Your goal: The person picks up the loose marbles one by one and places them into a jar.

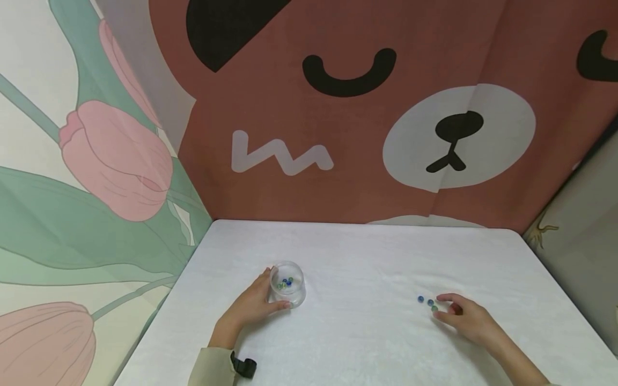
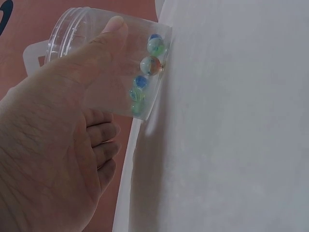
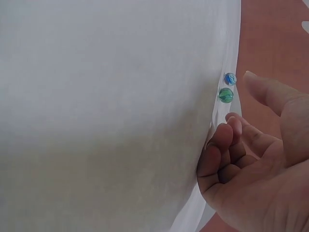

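My left hand [image 1: 252, 301] holds a clear plastic jar [image 1: 297, 298] on the left half of the table, with the thumb on its near side and fingers on its far side. Several glass marbles [image 2: 150, 65] lie at the jar's bottom, blue, green and one white with orange. On the right, my right hand [image 1: 470, 320] is beside three loose marbles. Its thumb and index finger are spread apart near the green marble [image 1: 435, 308], while the other fingers curl inward. A blue marble [image 1: 430, 303] sits close to the green one, and another blue marble [image 1: 421, 299] lies farther left.
A white cloth [image 1: 357, 332] covers the table. Behind it hangs a brown curtain [image 1: 270, 198] with a bear's face, and a tulip-print curtain [image 1: 116, 161] hangs along the left side. A black watch-like band [image 1: 245, 368] is on the left wrist.
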`<state>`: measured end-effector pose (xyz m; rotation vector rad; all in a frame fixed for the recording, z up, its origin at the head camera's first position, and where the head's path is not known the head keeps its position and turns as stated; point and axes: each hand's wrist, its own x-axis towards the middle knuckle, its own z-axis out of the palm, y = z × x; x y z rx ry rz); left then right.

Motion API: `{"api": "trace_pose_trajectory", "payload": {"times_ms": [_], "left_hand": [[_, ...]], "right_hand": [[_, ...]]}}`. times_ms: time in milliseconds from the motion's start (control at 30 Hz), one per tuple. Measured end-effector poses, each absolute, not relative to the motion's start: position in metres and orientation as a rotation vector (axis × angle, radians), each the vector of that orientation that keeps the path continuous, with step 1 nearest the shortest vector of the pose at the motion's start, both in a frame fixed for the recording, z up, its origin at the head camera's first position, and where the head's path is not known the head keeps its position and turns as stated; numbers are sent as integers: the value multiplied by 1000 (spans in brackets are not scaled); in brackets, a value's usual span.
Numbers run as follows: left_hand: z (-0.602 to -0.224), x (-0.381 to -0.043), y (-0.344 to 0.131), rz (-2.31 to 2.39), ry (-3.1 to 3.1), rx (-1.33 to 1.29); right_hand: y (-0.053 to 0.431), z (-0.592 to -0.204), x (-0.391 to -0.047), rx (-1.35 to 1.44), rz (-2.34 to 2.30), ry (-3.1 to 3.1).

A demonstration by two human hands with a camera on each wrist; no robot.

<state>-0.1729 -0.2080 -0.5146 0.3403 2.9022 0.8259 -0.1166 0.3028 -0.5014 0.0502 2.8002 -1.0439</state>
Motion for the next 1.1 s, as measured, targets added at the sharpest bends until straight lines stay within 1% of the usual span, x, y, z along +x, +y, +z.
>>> {"api": "trace_pose_trajectory", "payload": {"times_ms": [433,1100], "left_hand": [[-515,-174,-209,826,2899,340],[-519,-174,-208,842,2897,323]], "right_hand": [[298,-500,-121,131,-1029,2748],[298,-505,-127,141,-974,2762]]}}
